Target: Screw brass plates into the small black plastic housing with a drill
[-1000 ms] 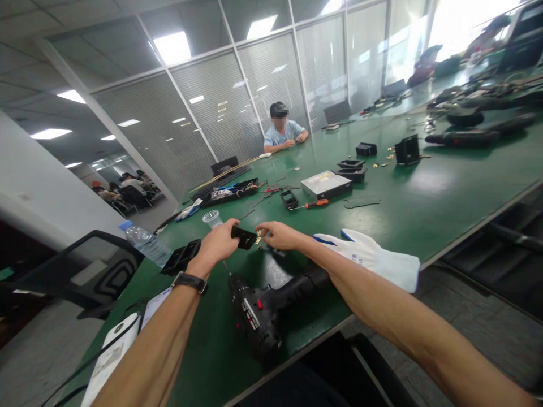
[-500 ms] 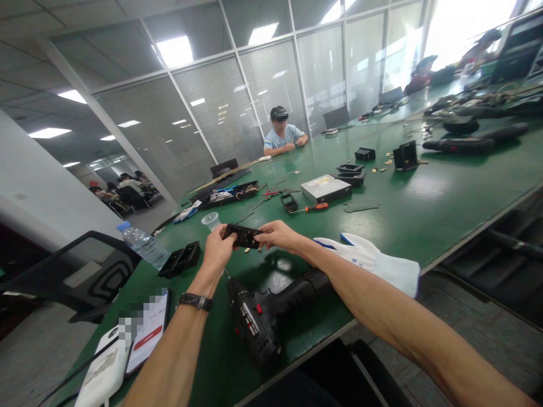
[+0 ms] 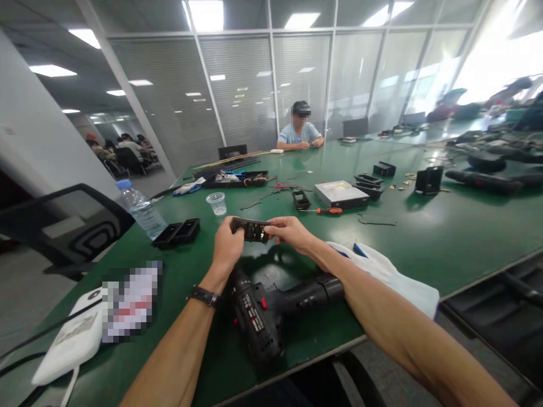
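Note:
Between my two hands is a small black plastic part with brass-coloured metal pieces [image 3: 253, 230], held above the green table. My left hand [image 3: 228, 242] grips its left end, thumb on the face. At the right end, the thumb and fingers of my right hand [image 3: 289, 233] pinch its edge; whether they also hold a small metal piece cannot be made out. Below my hands a black cordless drill [image 3: 258, 322] lies on its side. Under my right forearm is a white work glove [image 3: 394, 277], partly covered by the arm.
A clear plastic cup [image 3: 217, 203], a water bottle [image 3: 142, 210] and black plastic housings [image 3: 178, 233] stand to the left. Further back are an orange-handled screwdriver [image 3: 330, 211], a metal drive box [image 3: 340, 194] and a tool tray [image 3: 237, 179]. Across the table sits a person [image 3: 300, 133].
My view has levelled and shifted, so the scene appears rotated. Both hands keep hold of the black part, whose brass-coloured pieces now show more clearly.

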`<state>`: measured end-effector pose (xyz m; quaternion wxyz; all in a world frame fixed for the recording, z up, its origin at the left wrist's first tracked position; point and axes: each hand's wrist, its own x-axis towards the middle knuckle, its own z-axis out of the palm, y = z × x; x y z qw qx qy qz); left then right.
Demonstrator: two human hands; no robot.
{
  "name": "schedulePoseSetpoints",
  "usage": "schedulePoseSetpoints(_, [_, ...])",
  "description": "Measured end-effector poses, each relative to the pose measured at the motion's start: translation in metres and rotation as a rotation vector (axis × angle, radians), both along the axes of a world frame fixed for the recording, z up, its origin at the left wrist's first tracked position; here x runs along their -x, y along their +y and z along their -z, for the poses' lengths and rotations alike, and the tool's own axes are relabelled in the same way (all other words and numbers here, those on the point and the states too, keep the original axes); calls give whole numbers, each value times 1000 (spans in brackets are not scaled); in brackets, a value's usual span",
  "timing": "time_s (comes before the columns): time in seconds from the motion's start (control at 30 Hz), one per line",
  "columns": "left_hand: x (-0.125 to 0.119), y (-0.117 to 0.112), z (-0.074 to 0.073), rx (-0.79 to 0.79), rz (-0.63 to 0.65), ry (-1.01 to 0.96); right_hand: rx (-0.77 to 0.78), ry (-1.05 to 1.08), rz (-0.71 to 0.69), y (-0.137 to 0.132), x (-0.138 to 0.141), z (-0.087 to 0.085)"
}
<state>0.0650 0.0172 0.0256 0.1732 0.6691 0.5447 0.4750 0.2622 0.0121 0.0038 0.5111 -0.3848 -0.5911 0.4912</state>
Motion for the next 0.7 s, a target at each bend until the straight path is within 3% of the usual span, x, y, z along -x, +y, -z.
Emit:
schedulePoseSetpoints(0.37, [1,-5,-3,-30,4,70,33,-95,-32,-4,3,-1])
schedulePoseSetpoints(0.6, [10,-16,-14,-174,-109,220,-49,-237,-91,-6,3,0])
schedulePoseSetpoints(0.7, [12,-15,-10,-155,-75,283,-96,-308,-131,-9,4,-1])
